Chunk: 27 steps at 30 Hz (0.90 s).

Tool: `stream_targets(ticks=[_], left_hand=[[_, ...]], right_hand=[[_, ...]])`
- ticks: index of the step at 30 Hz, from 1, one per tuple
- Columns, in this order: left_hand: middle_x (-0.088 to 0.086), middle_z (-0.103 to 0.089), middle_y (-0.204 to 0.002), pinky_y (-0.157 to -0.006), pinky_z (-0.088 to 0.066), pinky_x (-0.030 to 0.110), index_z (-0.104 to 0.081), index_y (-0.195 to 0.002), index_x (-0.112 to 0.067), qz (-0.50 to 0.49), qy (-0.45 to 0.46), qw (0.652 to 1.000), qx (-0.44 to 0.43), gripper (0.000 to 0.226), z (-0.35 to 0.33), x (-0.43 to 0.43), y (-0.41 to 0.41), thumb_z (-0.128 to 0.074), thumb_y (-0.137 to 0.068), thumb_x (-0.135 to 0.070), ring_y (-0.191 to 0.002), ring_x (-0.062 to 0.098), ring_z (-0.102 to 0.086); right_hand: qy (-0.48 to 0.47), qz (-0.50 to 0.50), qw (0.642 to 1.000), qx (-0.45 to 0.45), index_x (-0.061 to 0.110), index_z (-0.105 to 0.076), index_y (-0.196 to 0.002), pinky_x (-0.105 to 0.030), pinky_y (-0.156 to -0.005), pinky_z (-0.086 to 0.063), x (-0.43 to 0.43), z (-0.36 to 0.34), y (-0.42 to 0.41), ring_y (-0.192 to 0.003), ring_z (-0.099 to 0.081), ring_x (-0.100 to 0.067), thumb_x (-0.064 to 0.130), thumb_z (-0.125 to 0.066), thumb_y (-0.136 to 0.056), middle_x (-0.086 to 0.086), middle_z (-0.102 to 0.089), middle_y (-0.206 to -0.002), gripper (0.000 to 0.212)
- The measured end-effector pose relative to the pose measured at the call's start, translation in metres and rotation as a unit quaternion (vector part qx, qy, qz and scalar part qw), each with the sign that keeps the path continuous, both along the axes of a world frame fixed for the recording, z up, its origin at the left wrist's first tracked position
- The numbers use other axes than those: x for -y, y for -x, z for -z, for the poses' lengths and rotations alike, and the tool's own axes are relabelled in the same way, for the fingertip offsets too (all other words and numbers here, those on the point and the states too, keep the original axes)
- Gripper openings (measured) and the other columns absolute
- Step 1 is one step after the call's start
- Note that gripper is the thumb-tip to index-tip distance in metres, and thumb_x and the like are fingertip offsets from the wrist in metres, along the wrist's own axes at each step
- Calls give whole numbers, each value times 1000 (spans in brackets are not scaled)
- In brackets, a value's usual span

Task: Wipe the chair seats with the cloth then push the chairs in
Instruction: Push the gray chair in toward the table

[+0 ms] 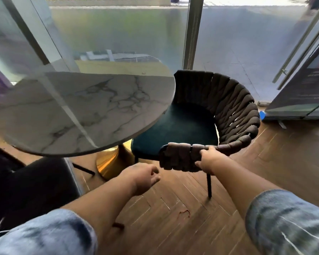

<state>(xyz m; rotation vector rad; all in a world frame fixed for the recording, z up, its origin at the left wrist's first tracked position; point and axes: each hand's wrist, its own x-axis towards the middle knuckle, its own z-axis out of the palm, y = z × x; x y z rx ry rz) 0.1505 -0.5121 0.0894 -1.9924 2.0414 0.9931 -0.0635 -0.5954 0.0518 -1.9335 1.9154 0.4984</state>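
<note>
A chair (234,107) with a woven brown back and a dark teal seat (179,127) stands at the right side of the round marble table (85,111), its seat partly under the tabletop. My right hand (209,160) grips the near end of the chair's woven backrest. My left hand (143,178) hovers just left of that backrest end with relaxed fingers, holding nothing and touching nothing. No cloth is in view.
The table stands on a gold pedestal base (109,162). A second dark chair (35,184) sits at the lower left. Glass walls (118,34) rise behind the table, and a banner stand (300,92) leans at the right. The floor (173,218) is wood herringbone.
</note>
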Motion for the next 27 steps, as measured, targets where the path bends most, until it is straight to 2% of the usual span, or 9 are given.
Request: stream_targets(ticks=[3, 8, 13, 17, 21, 24, 27], left_hand=[[-6, -61, -125, -94, -50, 31, -53, -128, -29, -35, 10, 999, 6, 35, -21, -48, -64, -50, -94, -38, -112, 12, -57], [-8, -63, -119, -92, -48, 31, -56, -122, -32, -71, 14, 997, 33, 33, -32, -113, -161, -50, -92, -43, -107, 11, -58], [-6, -64, -119, -96, -48, 34, -60, -119, -31, -125, 11, 991, 56, 33, -20, -206, -278, -52, -90, -44, -108, 13, -59], [-5, -62, -123, -98, -45, 31, -61, -117, -30, -147, -3, 985, 85, 33, -2, -276, -359, -53, -89, -44, -114, 15, -57], [-7, -65, -122, -96, -46, 29, -61, -116, -31, -182, -22, 978, 101, 33, 14, -341, -428, -53, -88, -47, -113, 13, -59], [-8, -64, -122, -94, -46, 26, -59, -120, -30, -187, -49, 977, 92, 49, 27, -379, -460, -55, -82, -61, -112, 11, -59], [-13, -61, -123, -97, -45, 29, -53, -123, -35, -163, -87, 980, 78, 75, 40, -410, -476, -56, -62, -78, -113, 10, -57]], right_hand=[[-42, -122, 991, 28, 17, -59, -125, -34, -94, -43, -37, -40, -58, -113, -56, -26, 43, -47, -95, -6, -62, -121, 41], [-37, -208, 972, 101, 21, -56, -127, -37, -93, -47, -103, -79, -157, -108, -57, -24, 43, -46, -96, -3, -62, -122, 40], [-39, -256, 955, 144, 24, -57, -123, -33, -79, -46, -194, -75, -277, -104, -57, -21, 41, -50, -94, -1, -61, -116, 34], [-67, -260, 944, 190, 22, -58, -123, -36, -87, -49, -253, -60, -351, -105, -58, -21, 33, -50, -96, -6, -61, -117, 31], [-73, -308, 933, 173, 18, -59, -124, -37, -89, -46, -302, -40, -420, -111, -57, -28, 34, -49, -96, -10, -62, -121, 34], [-92, -315, 928, 177, 21, -56, -128, -38, -95, -45, -335, -14, -455, -117, -53, -29, 38, -51, -93, -9, -56, -127, 39], [-98, -337, 923, 158, 28, -45, -136, -51, -108, -31, -359, 8, -472, -130, -40, -26, 44, -52, -91, -1, -44, -141, 48]])
